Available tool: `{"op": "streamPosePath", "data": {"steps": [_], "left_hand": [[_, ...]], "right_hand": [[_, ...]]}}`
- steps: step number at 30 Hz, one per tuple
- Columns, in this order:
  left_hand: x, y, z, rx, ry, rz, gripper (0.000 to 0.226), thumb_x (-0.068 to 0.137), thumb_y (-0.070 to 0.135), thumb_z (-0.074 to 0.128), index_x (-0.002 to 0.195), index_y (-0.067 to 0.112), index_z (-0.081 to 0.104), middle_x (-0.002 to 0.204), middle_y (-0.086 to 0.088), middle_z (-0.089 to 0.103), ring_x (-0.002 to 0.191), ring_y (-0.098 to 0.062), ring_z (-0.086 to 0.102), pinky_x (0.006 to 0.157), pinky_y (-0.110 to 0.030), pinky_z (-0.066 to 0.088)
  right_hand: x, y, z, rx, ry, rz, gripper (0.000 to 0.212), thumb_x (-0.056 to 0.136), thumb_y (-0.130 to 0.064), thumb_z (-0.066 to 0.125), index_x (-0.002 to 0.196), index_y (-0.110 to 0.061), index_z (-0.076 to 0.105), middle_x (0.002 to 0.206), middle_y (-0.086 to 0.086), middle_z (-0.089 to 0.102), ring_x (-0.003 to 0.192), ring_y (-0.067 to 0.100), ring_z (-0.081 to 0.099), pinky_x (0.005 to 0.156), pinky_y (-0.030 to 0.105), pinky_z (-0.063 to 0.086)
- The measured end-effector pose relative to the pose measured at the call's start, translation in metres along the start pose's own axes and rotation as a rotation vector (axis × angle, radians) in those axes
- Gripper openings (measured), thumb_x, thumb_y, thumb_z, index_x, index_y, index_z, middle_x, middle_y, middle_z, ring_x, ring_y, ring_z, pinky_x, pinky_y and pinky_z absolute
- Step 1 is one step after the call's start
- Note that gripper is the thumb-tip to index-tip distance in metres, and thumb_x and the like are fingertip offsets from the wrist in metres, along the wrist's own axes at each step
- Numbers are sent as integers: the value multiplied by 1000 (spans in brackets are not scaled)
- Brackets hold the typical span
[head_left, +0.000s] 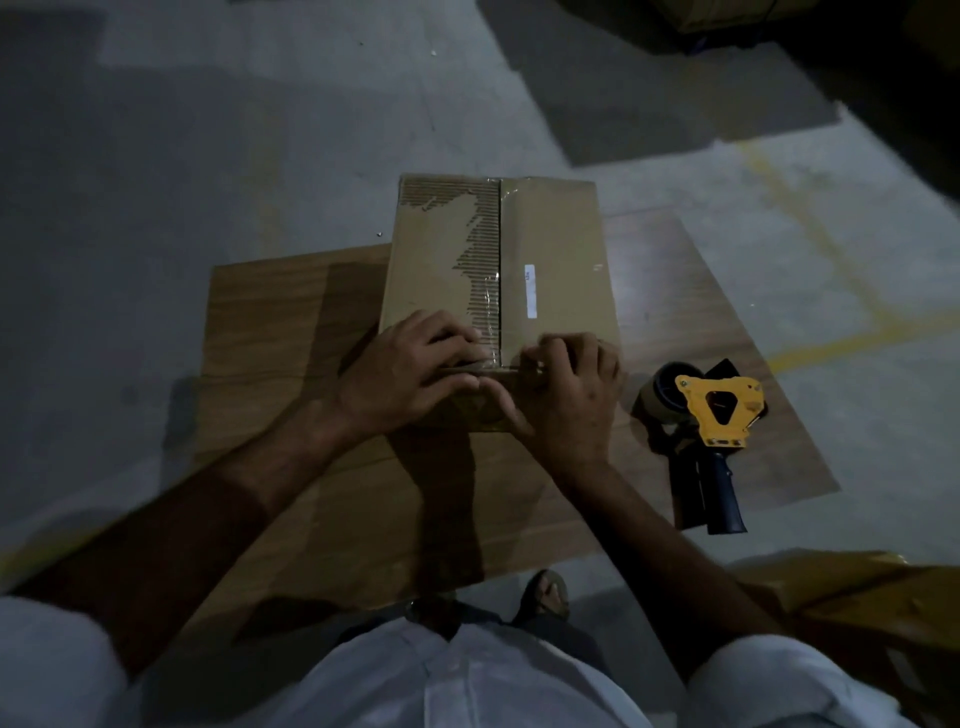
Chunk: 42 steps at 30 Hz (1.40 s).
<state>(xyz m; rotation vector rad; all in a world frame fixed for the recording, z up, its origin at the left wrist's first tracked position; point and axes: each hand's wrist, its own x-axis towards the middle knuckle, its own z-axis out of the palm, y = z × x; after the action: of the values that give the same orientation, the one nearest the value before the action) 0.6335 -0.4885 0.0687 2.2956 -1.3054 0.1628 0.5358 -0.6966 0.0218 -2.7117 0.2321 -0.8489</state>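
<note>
A person in a white shirt (467, 686) bends over a brown cardboard box (558, 234) that stands on a flattened cardboard sheet (280, 322) spread across a grey concrete floor (208, 156) in dim light. The box lies directly ahead of the person, near the middle of the sheet, its flaps closed and meeting in a centre seam that runs away from the camera. Both hands work at the near end of that seam. The left hand (410, 369) has its fingers curled over the top of the near edge with the thumb laid along the front face, its grip clamped on the box. The right hand (566, 395), just beside it, is set the same way, fingers bent on the top and thumb against the front, its grip also clamped on the box edge; the two thumbs nearly touch below the seam. Clear tape (491, 306) glints along the seam just beyond the left fingers. On the left flap the outer paper is torn away in a ragged patch (467, 223), showing the ribbed layer beneath, while a narrow white label (530, 291) sits on the right flap. A yellow tape dispenser (719, 410) with a dark handle lies on the sheet to the right of the box, near the right hand but apart from it. One sandalled foot (545, 592) shows at the sheet's near edge, a second brown carton (857, 597) sits at lower right, and a faded yellow line (831, 249) crosses the floor beyond.
</note>
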Motion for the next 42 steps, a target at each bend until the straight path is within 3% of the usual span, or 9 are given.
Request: {"op": "streamPosePath", "data": {"steps": [5, 11, 14, 19, 24, 27, 34, 38, 42], "left_hand": [[-4, 0, 13, 80, 110, -12, 37, 88, 40, 81, 116, 15, 76, 123, -4, 68, 109, -26, 63, 84, -42, 53], [-7, 9, 25, 269, 113, -58, 57, 70, 32, 92, 119, 17, 67, 121, -9, 63, 104, -32, 59, 81, -47, 52], [-3, 26, 34, 368, 110, -172, 72, 57, 33, 94, 116, 17, 56, 116, -10, 53, 100, -29, 47, 79, -43, 47], [-3, 28, 43, 317, 215, -214, 56, 69, 48, 88, 109, 16, 65, 108, -11, 58, 96, -25, 42, 77, -40, 44], [-1, 31, 32, 305, 109, -229, 62, 63, 37, 95, 113, 19, 64, 113, -8, 57, 99, -24, 45, 80, -39, 47], [1, 25, 21, 185, 143, -219, 54, 71, 47, 87, 112, 22, 61, 112, -2, 54, 101, -18, 45, 83, -32, 39], [2, 33, 21, 284, -28, -289, 82, 63, 30, 95, 135, 26, 55, 129, -4, 48, 112, -24, 45, 92, -42, 50], [12, 7, 5, 60, -155, -138, 69, 93, 52, 66, 153, 30, 42, 159, 9, 37, 143, -12, 33, 117, -41, 33], [34, -25, -13, -89, -337, -117, 64, 102, 55, 31, 162, 34, 27, 171, 17, 15, 155, 5, 3, 125, -26, 3]], "right_hand": [[-3, 0, 6, -28, 84, -72, 59, 79, -68, 74, 109, -21, 54, 119, 6, 46, 109, 30, 44, 96, 48, 41], [3, 3, -11, -78, -72, -128, 58, 68, -49, 91, 107, -13, 67, 116, 11, 60, 103, 32, 46, 87, 46, 43], [17, 14, -27, 42, -136, -177, 50, 76, -54, 81, 107, -17, 68, 110, 9, 61, 98, 29, 49, 81, 40, 43], [21, 22, -31, -31, -166, -220, 48, 78, -50, 78, 108, -13, 72, 109, 12, 64, 97, 31, 51, 81, 41, 43], [13, 15, -31, -108, -203, -202, 67, 59, -46, 94, 112, -13, 69, 113, 13, 62, 102, 26, 40, 81, 38, 44], [25, 12, -38, 27, -228, -170, 63, 70, -68, 72, 108, -19, 65, 110, 6, 57, 97, 22, 43, 78, 33, 39], [29, 1, -41, -60, -392, -140, 64, 65, -47, 88, 116, -20, 59, 117, 5, 52, 101, 22, 43, 86, 38, 46], [50, -3, -37, 193, -416, -186, 72, 81, -61, 67, 139, -20, 55, 137, 7, 51, 122, 20, 42, 102, 38, 45], [58, -15, -21, 163, -476, -173, 88, 94, -75, 45, 161, -18, 32, 167, 5, 33, 153, 22, 24, 123, 31, 11]]}}
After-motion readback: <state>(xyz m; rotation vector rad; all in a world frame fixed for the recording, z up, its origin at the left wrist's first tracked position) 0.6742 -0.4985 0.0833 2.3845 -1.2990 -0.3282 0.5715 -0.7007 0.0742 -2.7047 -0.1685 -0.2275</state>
